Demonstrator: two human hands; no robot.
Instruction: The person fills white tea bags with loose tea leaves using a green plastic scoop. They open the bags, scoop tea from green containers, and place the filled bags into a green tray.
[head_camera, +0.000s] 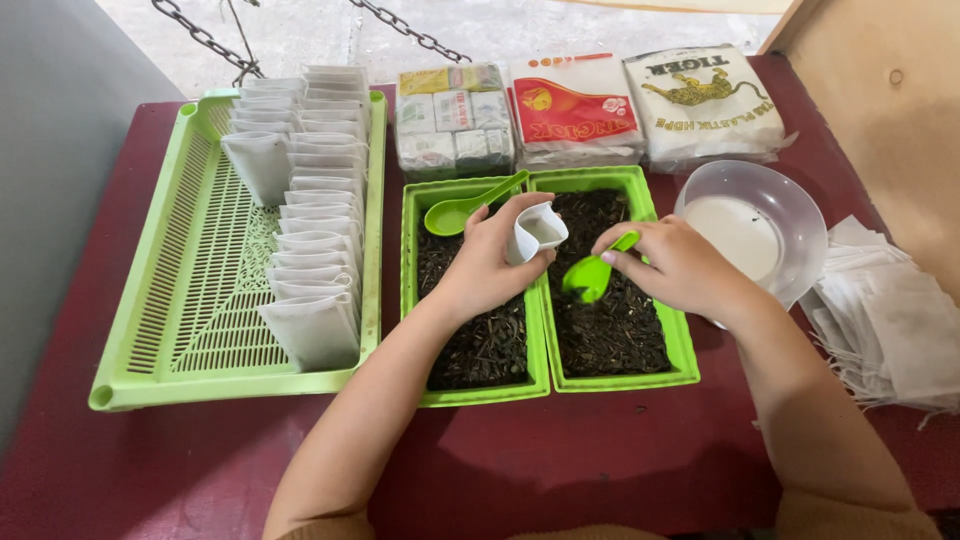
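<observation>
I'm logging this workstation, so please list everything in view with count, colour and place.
slotted tray: one, light green, left.
filled bags: many, white, rowed in the tray.
tea bins: two, green, centre, holding dark leaves.
spare spoon: one, green, left bin.
packets: three, back.
bowl: one, clear, right.
empty bags: pile, white, far right.
table: dark red.
left hand: holds open bag.
right hand: holds green spoon.
</observation>
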